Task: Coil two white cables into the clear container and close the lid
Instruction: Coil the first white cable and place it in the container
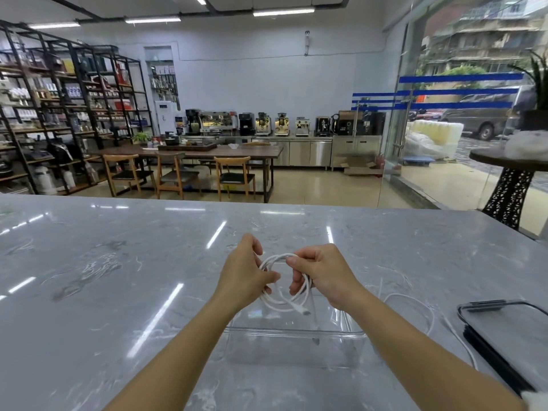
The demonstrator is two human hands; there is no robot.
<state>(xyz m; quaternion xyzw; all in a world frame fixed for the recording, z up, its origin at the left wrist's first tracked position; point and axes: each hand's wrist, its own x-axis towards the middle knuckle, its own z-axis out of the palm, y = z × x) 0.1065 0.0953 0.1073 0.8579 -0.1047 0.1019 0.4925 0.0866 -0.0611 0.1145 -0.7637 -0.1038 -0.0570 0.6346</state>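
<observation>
A white cable [284, 302] is wound into a loose loop and held above the clear container [293, 333], which stands open on the marble counter in front of me. My left hand [246, 274] pinches the loop's left side. My right hand [323, 272] grips its top and right side. The cable's plug end hangs down toward the container's far rim. A second white cable [427, 318] lies loose on the counter to the right of the container. The container's lid [504, 330], clear with a dark rim, lies flat at the far right.
The grey marble counter [118, 277] stretches wide to the left and ahead. Beyond its far edge are a wooden table with chairs [189, 173], shelves and coffee machines. A glass wall stands at the right.
</observation>
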